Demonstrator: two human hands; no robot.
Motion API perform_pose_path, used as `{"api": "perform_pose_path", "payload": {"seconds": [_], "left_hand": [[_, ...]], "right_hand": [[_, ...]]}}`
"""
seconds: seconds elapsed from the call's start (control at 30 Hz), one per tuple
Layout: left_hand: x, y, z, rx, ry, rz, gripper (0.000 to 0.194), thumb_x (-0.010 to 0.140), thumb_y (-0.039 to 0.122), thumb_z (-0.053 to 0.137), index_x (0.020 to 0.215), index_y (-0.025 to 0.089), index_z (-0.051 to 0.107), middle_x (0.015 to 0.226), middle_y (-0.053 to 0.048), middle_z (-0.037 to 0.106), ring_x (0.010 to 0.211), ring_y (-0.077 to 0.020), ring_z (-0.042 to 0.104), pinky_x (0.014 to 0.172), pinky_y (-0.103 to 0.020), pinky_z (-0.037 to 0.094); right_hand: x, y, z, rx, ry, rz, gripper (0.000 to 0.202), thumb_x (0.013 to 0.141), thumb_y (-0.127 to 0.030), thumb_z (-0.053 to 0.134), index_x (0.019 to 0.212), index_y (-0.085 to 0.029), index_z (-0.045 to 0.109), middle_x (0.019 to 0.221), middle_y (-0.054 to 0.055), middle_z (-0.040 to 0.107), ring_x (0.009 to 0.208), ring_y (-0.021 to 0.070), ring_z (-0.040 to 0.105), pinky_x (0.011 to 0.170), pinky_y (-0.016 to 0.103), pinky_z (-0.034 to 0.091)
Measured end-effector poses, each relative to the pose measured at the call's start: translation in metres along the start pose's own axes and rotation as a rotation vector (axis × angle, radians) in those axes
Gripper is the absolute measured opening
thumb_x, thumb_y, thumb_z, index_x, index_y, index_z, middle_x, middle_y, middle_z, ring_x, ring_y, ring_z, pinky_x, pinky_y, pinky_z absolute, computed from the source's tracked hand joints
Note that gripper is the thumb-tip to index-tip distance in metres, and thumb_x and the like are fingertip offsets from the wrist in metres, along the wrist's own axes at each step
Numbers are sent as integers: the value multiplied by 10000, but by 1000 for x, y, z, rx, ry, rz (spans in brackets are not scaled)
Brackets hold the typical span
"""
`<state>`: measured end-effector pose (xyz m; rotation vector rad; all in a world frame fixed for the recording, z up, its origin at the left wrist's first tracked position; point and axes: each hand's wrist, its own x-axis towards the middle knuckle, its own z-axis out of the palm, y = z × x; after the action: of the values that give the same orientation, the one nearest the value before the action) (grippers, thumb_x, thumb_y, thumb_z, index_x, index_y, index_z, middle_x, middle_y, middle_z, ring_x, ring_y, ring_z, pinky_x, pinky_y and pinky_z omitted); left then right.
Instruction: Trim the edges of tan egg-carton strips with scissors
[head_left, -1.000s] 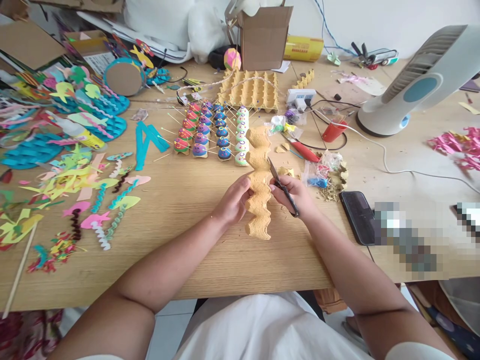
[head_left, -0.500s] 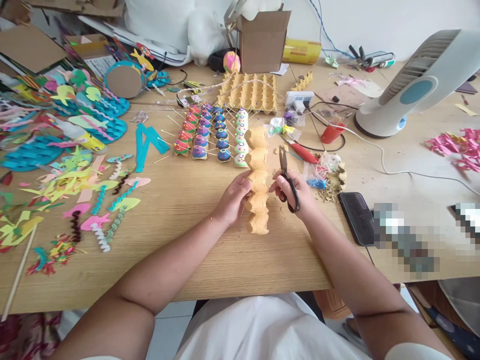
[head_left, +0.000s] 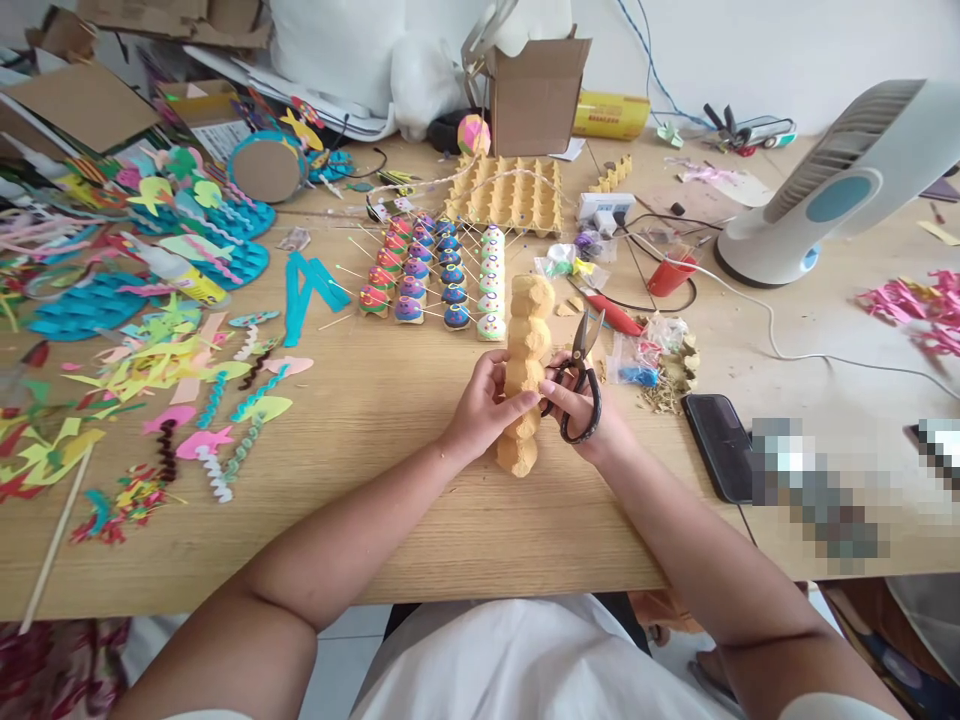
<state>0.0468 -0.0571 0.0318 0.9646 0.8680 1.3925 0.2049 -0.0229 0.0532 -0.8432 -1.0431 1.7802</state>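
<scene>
A yellow egg-carton strip [head_left: 528, 335] with a row of rounded cups is held upright in front of me over the wooden table. My left hand [head_left: 487, 405] grips its left side, the thumb lying across the front. My right hand [head_left: 589, 415] has black-handled scissors [head_left: 581, 370] looped on its fingers, blades pointing up and parted; its thumb and fingertips touch the strip's right edge. Behind stand rows of painted cup strips in red, purple, blue and white [head_left: 491, 290], with pins sticking out.
An egg tray [head_left: 506, 195] lies behind the painted rows. Colourful paper cutouts [head_left: 157, 350] cover the left side. To the right are a red cup [head_left: 670, 272], a phone [head_left: 718, 447], a white fan [head_left: 810, 190] with its cable, and carton scraps [head_left: 667, 390].
The strip has turned and tilted slightly. My left thumb has moved across its front, and my right hand has come in to touch it. The scissor blades have spread apart.
</scene>
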Motion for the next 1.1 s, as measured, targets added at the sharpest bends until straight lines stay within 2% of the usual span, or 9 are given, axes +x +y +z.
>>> {"api": "perform_pose_path", "payload": {"seconds": [0.1,0.23,0.4,0.57,0.7,0.83,0.97,1.1], "left_hand": [[0,0,0,-23,-32,1,629,743,465,878,1225,261,530,1071,-38,709,910,-172,680,787,-282,528],[1,2,-2,-84,-61,-30,531,879,589,701,1263,240,588,1050,-54,691,822,-157,664,697,-268,513],[1,1,-4,-57,-17,-38,339,913,503,694,1105,224,715,870,-14,644,757,-115,602,659,-224,485],[0,2,-2,-28,7,-40,344,855,505,759,1014,201,747,856,-21,656,748,-115,594,660,-228,491],[1,4,0,-45,45,-20,373,838,506,781,1073,222,729,896,-16,668,748,-107,594,657,-221,495],[4,7,-2,-113,55,-3,504,827,566,771,1211,260,657,1080,-39,688,865,-143,646,690,-244,522],[7,8,-4,-196,0,8,565,821,560,782,1281,278,615,1151,-52,687,985,-179,673,745,-264,550],[7,8,-3,-207,-65,11,628,753,437,877,1305,272,626,1150,-49,715,1035,-184,689,872,-283,558]], "right_hand": [[-1,-1,3,53,-16,34,525,674,-381,896,1034,-278,528,849,-60,554,685,95,533,634,240,477],[-2,-12,3,94,-3,31,465,694,-437,834,1005,-294,519,891,-31,581,755,143,565,630,273,482],[0,-24,-6,-40,-23,-38,388,774,-557,703,1001,-311,505,937,4,623,833,204,616,663,343,513],[3,-21,-11,1,-39,12,487,745,-679,688,1003,-293,538,926,39,682,869,253,668,658,376,510],[3,-16,-10,-47,-112,81,498,724,-660,733,1002,-274,587,881,46,694,866,263,682,652,368,511],[3,-8,-13,-53,-178,98,455,715,-546,819,1002,-268,600,890,25,682,834,219,669,644,318,512],[5,-1,-14,-44,-108,28,385,776,-478,824,1005,-274,591,895,0,651,776,164,631,606,265,501],[3,3,-7,14,-26,7,378,778,-469,834,980,-282,575,903,-15,663,775,154,640,643,266,541]]}}
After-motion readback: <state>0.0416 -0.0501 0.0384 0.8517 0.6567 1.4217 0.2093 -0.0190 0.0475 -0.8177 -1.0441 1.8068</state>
